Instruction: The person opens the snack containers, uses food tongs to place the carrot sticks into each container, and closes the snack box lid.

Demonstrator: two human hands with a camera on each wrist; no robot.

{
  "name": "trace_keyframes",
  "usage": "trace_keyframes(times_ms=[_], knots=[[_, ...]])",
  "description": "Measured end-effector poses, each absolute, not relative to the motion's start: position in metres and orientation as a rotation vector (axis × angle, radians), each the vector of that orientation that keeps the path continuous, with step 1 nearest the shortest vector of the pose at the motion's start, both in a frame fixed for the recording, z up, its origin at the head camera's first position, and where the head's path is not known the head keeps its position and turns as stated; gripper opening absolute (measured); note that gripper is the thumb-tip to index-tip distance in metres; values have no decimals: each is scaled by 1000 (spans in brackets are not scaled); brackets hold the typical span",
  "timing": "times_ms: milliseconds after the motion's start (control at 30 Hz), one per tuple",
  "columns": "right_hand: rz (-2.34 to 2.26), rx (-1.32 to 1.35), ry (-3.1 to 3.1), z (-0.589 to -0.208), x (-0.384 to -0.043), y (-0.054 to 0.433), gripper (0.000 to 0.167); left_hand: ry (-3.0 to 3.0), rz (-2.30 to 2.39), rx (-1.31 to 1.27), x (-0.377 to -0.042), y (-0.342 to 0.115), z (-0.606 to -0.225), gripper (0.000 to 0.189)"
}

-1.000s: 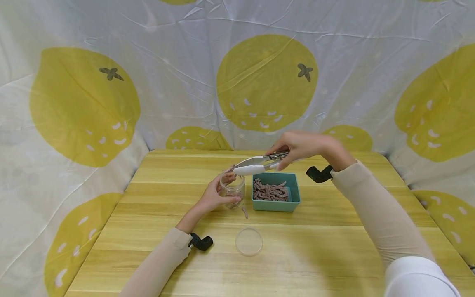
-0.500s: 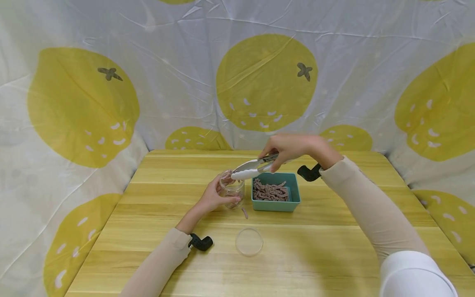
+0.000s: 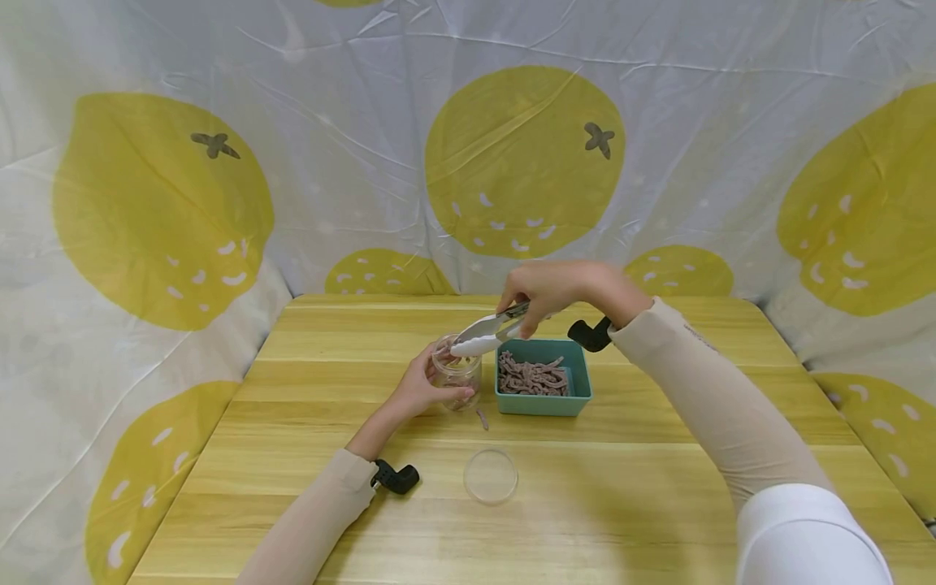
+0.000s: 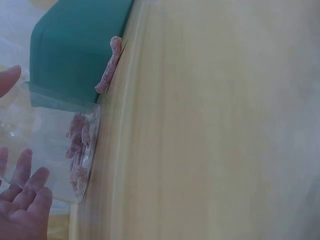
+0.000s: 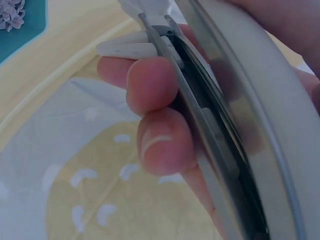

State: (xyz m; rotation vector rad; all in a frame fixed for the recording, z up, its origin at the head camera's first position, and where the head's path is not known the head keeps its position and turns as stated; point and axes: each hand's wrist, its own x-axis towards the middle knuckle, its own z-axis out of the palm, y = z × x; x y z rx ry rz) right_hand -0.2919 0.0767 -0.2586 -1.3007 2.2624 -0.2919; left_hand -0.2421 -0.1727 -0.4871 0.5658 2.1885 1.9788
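Note:
My left hand grips a clear jar around its side, thumb at the front and fingers behind. In the left wrist view, brownish-pink strips dusted with powder lie at the jar's bottom. My right hand holds metal tongs with white tips, slanting down leftward. Their tips reach into the jar's mouth, with strips at them. The right wrist view shows fingers curled round the tongs' metal arms. Just right of the jar stands a teal box holding a heap of the same strips.
One loose strip lies on the wooden table between jar and box. A clear round lid rests nearer the front. A lemon-print curtain hangs behind and at both sides.
My right hand has moved left and slightly down, bringing the tongs' tips from above the jar's rim into its mouth. The left hand and the jar have stayed in place.

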Motion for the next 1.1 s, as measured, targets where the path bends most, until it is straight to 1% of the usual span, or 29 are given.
trace_keyframes(times_ms=[233, 333, 600, 833, 967, 1100], knots=[[-112, -1286, 2310, -251, -285, 57, 24, 2217, 1968, 565, -241, -172, -486, 86], [-38, -1287, 2323, -251, -282, 50, 20, 2207, 1972, 554, -241, -171, -486, 86], [61, -1238, 2372, -251, -278, 38, 26, 2181, 1980, 572, -241, -170, -486, 87], [96, -1184, 2393, -252, -276, 32, 39, 2211, 1967, 577, -242, -171, -485, 86], [96, -1187, 2396, -253, -277, 32, 42, 2228, 1955, 558, -242, -171, -485, 86], [77, -1214, 2392, -255, -278, 34, 38, 2206, 1966, 568, -241, -170, -485, 86]])
